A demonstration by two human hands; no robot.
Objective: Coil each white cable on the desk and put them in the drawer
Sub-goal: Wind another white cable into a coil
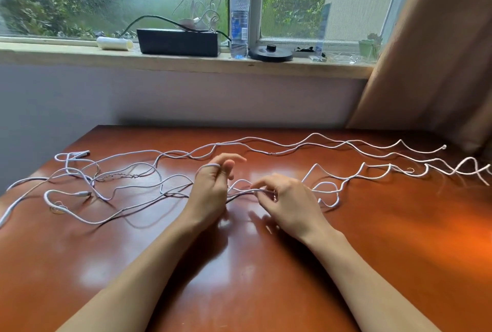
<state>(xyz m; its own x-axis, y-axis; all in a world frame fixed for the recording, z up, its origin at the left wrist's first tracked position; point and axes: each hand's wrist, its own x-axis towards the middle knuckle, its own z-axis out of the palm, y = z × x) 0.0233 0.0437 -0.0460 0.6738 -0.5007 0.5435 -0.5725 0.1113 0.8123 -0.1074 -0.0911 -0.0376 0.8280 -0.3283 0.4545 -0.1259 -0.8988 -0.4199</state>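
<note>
Several long white cables (266, 142) lie spread in wavy lines across the reddish-brown desk (239, 265). They tangle at the left, where connector ends (82, 194) show. My left hand (213, 188) is at the desk's middle with one cable looped over its fingers (211, 166). Just right of it, my right hand (285, 198) pinches the same cable between thumb and fingertips. No drawer is in view.
A windowsill behind the desk carries a black box (178, 41) with more cables on top, a water bottle (239, 20), a white roll (114, 43) and a black disc (271, 52). A brown curtain (439, 52) hangs at the right.
</note>
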